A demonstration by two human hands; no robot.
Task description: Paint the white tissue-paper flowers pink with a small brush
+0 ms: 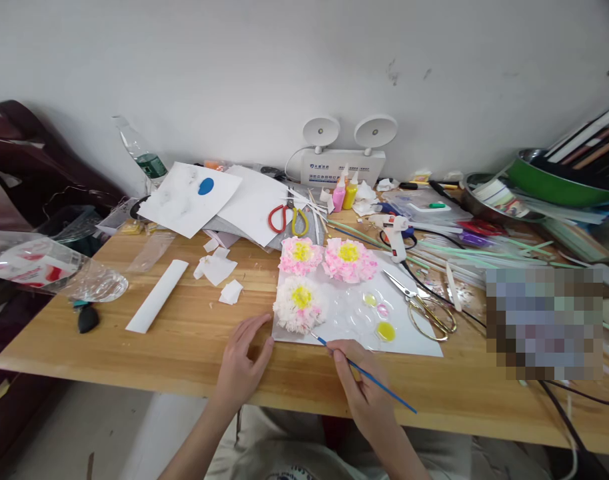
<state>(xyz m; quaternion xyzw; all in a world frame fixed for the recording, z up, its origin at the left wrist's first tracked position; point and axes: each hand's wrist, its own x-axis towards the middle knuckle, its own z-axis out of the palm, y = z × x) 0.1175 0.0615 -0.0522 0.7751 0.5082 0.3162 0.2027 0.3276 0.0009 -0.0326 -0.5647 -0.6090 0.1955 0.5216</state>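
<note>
My right hand (pixel 363 385) grips a thin blue paintbrush (pixel 384 389), its tip touching the lower edge of a whitish flower (pixel 283 311) with a yellow centre and some pink on its petals. Thumb apart from the fingers, my left hand (pixel 242 363) rests on the table at that flower's left and holds nothing. Two pink flowers with yellow centres, one on the left (pixel 289 263) and one on the right (pixel 352 268), lie behind it. All three are on a white sheet (pixel 417 345). Right of the whitish flower is a clear palette (pixel 352 312) with yellow and pink paint in its wells.
Gold-handled scissors (pixel 427 313) lie at the sheet's right edge. Behind are a glue gun (pixel 395 237), pink (pixel 338 198) and yellow (pixel 350 196) paint bottles and red-and-yellow-handled pliers (pixel 288 217). Paper scraps (pixel 217 269) and a folded white strip (pixel 158 297) are at left.
</note>
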